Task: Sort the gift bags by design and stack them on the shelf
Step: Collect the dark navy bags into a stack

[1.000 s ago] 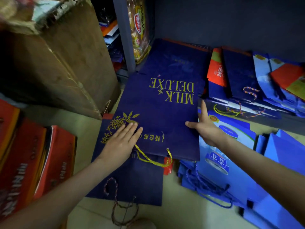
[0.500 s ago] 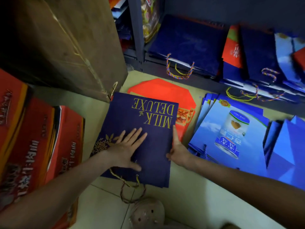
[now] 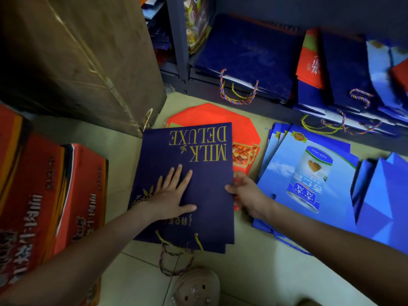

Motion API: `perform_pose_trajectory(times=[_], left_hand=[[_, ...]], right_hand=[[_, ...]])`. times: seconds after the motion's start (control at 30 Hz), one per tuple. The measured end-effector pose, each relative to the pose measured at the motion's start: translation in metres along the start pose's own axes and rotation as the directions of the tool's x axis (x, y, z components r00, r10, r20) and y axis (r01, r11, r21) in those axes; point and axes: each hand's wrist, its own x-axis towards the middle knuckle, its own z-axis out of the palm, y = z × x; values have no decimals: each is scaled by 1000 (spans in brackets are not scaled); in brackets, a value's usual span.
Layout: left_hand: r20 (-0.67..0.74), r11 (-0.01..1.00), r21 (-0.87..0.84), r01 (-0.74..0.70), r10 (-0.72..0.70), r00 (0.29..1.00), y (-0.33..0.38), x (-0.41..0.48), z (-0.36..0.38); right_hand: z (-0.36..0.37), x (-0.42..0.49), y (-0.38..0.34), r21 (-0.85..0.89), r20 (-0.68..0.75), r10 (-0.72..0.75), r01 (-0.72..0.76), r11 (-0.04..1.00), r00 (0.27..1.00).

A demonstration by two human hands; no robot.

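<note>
Tiled floor (image 3: 141, 272) before a low shelf (image 3: 276, 109). Navy "MILK DELUXE" gift bag (image 3: 198, 173) tops a small navy pile on the floor. Left hand (image 3: 172, 195) lies flat on it, fingers spread wide; right hand (image 3: 245, 193) pinches its right edge. Advice: square edges, tuck handles, lift as one stack.
</note>
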Motion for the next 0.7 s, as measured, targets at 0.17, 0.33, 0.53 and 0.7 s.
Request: perform_pose_trajectory(times=[0.17, 0.33, 0.53, 0.7], left_hand=[[-159, 966, -222, 132, -169, 973, 6, 4, -4], [-188, 899, -321, 300, -370, 910, -1, 3, 0], [-178, 665, -657, 355, -595, 784, -3, 12, -17], [-91, 554, -744, 373, -638, 765, -25, 16, -14]], right_hand=[[-16, 4, -18, 55, -17, 4, -3, 999, 1000], [-28, 3, -25, 105, -39, -16, 20, 994, 999], [-40, 1, -36, 48, -21, -36, 37, 998, 999], [-48, -3, -29, -79, 34, 24, -21, 997, 999]])
